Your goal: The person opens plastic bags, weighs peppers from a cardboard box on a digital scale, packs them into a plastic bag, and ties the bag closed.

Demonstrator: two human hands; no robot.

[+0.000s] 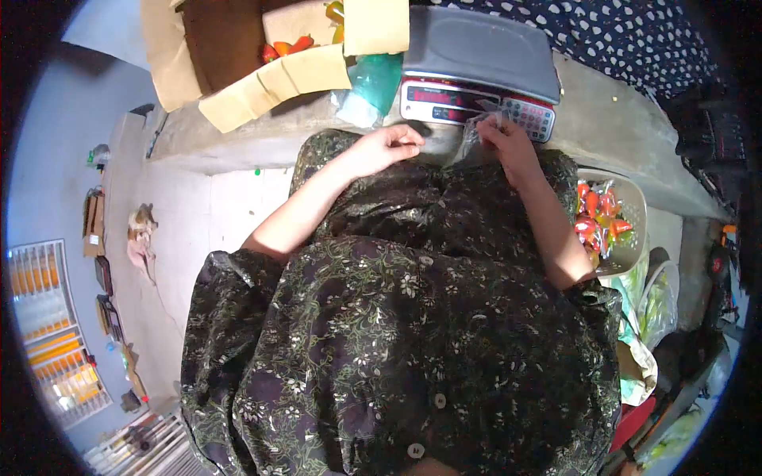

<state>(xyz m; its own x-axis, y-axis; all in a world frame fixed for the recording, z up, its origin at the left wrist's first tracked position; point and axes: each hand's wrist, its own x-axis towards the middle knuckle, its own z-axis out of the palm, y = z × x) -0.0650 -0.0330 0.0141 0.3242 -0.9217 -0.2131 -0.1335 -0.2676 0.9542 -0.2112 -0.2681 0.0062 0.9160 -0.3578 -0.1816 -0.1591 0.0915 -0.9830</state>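
My right hand (510, 149) pinches a clear plastic bag (470, 141), which hangs thin and crumpled to the left of the fingers, just in front of the digital scale (480, 51). To the left, my left hand (390, 148) is raised over my lap with its fingers curled together, and I see nothing in them. Near it, at the ledge's edge, lies a green and white plastic bag (375, 89). An open cardboard box (274, 83) holds a few red and orange peppers (287, 49) at the upper left.
A beige basket (641, 202) of red and orange peppers (597, 210), some apparently wrapped in clear plastic, stands at my right. Beyond it are bags with green vegetables (659, 305). The concrete ledge (611, 119) runs ahead of me, with dark spotted cloth (611, 32) behind the scale.
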